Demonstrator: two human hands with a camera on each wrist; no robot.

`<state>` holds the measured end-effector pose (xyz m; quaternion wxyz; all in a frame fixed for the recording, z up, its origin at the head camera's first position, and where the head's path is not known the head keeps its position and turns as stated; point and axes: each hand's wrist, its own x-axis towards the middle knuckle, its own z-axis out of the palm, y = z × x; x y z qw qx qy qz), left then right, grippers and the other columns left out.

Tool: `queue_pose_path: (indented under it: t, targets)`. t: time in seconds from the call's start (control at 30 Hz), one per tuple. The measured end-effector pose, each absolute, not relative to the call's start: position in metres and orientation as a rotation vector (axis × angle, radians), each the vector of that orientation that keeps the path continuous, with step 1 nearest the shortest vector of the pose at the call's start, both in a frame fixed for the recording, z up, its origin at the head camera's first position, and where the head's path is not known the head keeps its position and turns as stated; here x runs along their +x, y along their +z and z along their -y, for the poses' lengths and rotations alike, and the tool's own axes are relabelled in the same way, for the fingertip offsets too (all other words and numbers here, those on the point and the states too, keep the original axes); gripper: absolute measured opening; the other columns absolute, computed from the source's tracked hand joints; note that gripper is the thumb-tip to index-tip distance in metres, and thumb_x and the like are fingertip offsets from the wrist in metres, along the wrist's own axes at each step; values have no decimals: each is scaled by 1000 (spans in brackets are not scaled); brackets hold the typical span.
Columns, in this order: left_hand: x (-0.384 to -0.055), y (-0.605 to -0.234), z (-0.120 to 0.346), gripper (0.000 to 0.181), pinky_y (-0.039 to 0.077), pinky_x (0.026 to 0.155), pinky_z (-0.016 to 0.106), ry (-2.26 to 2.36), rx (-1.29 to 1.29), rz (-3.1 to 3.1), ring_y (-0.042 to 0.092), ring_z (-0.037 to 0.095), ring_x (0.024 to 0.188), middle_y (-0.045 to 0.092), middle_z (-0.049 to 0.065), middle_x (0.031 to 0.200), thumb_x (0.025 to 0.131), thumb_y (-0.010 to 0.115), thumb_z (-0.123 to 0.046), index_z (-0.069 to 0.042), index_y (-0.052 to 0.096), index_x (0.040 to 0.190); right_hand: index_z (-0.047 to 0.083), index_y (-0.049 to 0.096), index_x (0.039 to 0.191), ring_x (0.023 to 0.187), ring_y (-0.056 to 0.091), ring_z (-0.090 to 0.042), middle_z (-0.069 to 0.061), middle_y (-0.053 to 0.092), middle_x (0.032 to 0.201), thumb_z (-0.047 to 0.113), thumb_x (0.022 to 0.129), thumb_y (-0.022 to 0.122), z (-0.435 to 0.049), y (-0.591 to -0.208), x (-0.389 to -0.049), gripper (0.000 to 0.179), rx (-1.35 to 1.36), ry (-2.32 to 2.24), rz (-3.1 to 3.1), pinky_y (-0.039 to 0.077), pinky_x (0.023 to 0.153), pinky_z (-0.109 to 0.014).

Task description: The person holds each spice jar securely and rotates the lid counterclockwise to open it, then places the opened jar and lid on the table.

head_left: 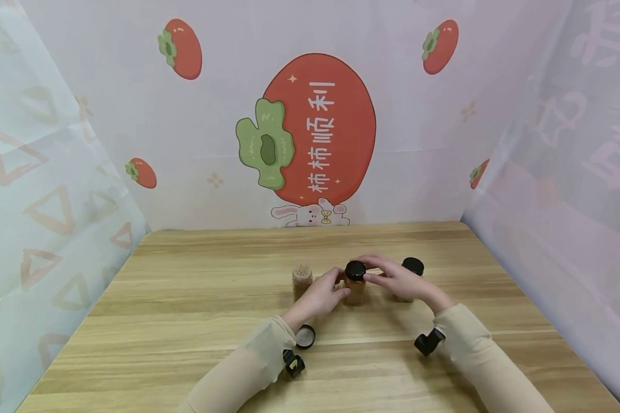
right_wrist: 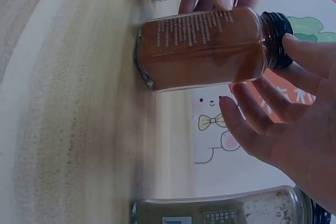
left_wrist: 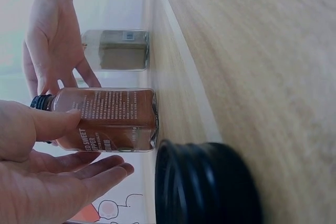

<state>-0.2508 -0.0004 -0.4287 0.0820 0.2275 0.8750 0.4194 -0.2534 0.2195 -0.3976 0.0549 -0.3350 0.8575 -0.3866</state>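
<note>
Between the two hands stands a glass spice jar (head_left: 355, 293) of reddish-brown powder, with white lettering on its side (left_wrist: 115, 119). My left hand (head_left: 322, 292) holds the jar's body, its thumb lying along the glass. With thumb and index finger, my right hand (head_left: 398, 278) pinches the black cap (right_wrist: 279, 40); the other fingers are spread behind the jar. The cap sits on the jar's neck. Just left of the left hand is a second jar (head_left: 302, 276) with a holed shaker top showing. A loose black cap (head_left: 305, 336) lies hollow side up below the left wrist.
Behind the right hand, a third jar (head_left: 412, 267) with a black cap stands on the wooden table (head_left: 196, 298). In the right wrist view this jar (right_wrist: 226, 211) lies along the lower edge. A printed cloth backdrop (head_left: 403, 189) rises behind the table, with cloth sides left and right.
</note>
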Motion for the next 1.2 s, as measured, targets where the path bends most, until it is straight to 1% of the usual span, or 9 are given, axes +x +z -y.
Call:
queue_pose_path:
  t: [0.17, 0.43, 0.63, 0.77, 0.93, 1.07, 1.2]
  targets:
    - [-251, -428, 0, 40, 43, 104, 42, 1235, 682, -2624, 50, 30, 126, 53, 13, 136, 95, 57, -22, -7, 49, 132, 14, 45, 139, 125, 48, -29, -8, 48, 138, 24, 99, 49, -223, -402, -258, 42, -1013, -1152, -2596, 38, 101, -59]
    - [-250, -428, 1, 41, 43, 104, 43, 1239, 672, -2616, 49, 32, 127, 52, 14, 136, 96, 57, -22, -6, 48, 132, 13, 44, 140, 124, 49, -32, -10, 46, 140, 23, 99, 50, -223, -403, -257, 43, -993, -1170, -2611, 39, 100, -59]
    - [-250, -429, 1, 40, 43, 103, 44, 1247, 664, -2614, 50, 32, 126, 52, 15, 136, 96, 56, -21, -6, 47, 132, 11, 47, 138, 121, 53, -32, -10, 48, 140, 25, 97, 54, -221, -403, -254, 43, -974, -1231, -2654, 46, 96, -52]
    - [-250, -430, 1, 40, 43, 103, 44, 1255, 665, -2614, 50, 33, 126, 52, 15, 136, 96, 57, -21, -6, 48, 131, 11, 50, 133, 117, 57, -33, -11, 52, 136, 27, 95, 58, -218, -406, -253, 42, -940, -1306, -2707, 51, 92, -47]
    - [-250, -431, 1, 39, 43, 103, 45, 1260, 667, -2616, 50, 34, 125, 51, 16, 137, 96, 57, -21, -6, 48, 131, 9, 53, 128, 112, 59, -34, -11, 58, 128, 29, 92, 63, -211, -412, -249, 43, -859, -1345, -2815, 53, 84, -47]
    - [-250, -431, 1, 39, 44, 102, 45, 1257, 662, -2615, 50, 33, 125, 51, 16, 137, 96, 57, -22, -7, 48, 131, 7, 54, 124, 110, 60, -35, -12, 60, 123, 28, 90, 66, -206, -414, -245, 42, -787, -1378, -2881, 54, 81, -46]
    - [-250, -431, 1, 39, 44, 102, 45, 1257, 664, -2615, 50, 33, 125, 52, 15, 136, 96, 57, -21, -7, 48, 131, 6, 56, 122, 109, 60, -35, -12, 60, 121, 29, 87, 68, -202, -414, -242, 43, -737, -1404, -2922, 56, 80, -43]
